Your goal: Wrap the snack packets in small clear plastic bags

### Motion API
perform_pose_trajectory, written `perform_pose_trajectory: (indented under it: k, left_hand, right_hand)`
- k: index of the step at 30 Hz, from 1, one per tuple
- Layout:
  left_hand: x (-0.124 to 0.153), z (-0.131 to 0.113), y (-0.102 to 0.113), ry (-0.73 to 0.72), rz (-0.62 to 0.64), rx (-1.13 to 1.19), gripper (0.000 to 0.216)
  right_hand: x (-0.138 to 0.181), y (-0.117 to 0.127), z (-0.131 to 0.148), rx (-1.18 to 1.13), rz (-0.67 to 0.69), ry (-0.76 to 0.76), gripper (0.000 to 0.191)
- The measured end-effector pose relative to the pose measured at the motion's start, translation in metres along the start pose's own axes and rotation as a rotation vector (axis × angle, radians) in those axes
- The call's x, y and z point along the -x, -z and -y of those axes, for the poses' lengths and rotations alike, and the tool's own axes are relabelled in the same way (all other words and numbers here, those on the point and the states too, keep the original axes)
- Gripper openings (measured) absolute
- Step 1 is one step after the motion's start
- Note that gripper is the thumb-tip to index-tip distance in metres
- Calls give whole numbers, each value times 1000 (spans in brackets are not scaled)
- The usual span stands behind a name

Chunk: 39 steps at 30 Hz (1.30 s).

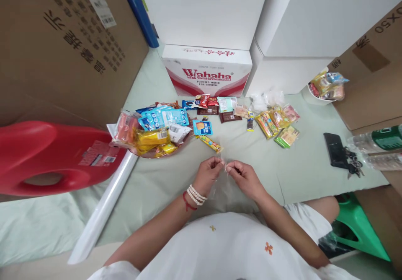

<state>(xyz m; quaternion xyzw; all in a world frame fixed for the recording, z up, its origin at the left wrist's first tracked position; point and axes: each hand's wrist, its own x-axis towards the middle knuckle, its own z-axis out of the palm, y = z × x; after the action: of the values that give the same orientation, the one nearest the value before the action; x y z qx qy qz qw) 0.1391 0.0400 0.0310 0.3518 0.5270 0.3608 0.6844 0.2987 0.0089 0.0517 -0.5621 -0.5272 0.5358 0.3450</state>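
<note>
Near the snacks (204, 127), the left hand (207, 175) and right hand (246, 178) pinch the top of a clear bag (223, 187) with their fingers — that keeps it stretched.

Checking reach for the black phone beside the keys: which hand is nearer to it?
Right. The right hand sits left of the phone, across bare cloth; the left hand is even farther left, just beyond the right, both pinching a clear bag.
</note>
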Motion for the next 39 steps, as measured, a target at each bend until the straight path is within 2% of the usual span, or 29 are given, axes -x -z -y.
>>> perform_pose_trajectory:
  k: [3,6,9,12,15,19,23,26,30,32,34,35,37,39]
  left_hand:
    - [1,-3,2,1,7,115,50]
    - [9,-7,13,12,23,205,43]
    - [20,-11,33,48,45,283,34]
    - [30,-10,56,117,65,431,29]
    - [35,-5,74,180,35,556,28]
    - [35,1,91,172,-91,528,29]
    - [31,-2,104,105,-229,295,30]
    - [30,-7,108,67,-288,102,38]
    - [31,-12,102,128,-320,7,50]
    - [29,-9,97,133,-347,-33,52]
    - [27,-4,91,82,-348,-124,54]
    - [25,0,88,43,-331,-173,54]
    - [23,7,83,-38,-264,-228,55]
    - [22,11,79,-96,-203,-228,56]
  right_hand:
    - [-1,1,0,-65,-32,-40,31]
    - [1,6,-3,-172,-108,-85,31]
    - [4,11,-8,-348,-209,-110,29]
    - [7,14,-11,-586,-276,-202,32]
    - [9,17,-17,-653,-350,-297,38]
    - [12,25,-32,-440,-467,-309,39]
    - [16,38,-48,-95,-501,-196,34]
    - [19,44,-57,176,-499,-105,34]
    - [25,46,-64,531,-469,-59,36]
    - [27,52,-64,632,-344,-16,38]
    - [25,64,-59,657,-171,48,39]
    - [21,70,-55,668,-126,80,39]
    - [8,78,-44,718,-147,126,43]
    - [-12,75,-35,783,-209,143,46]
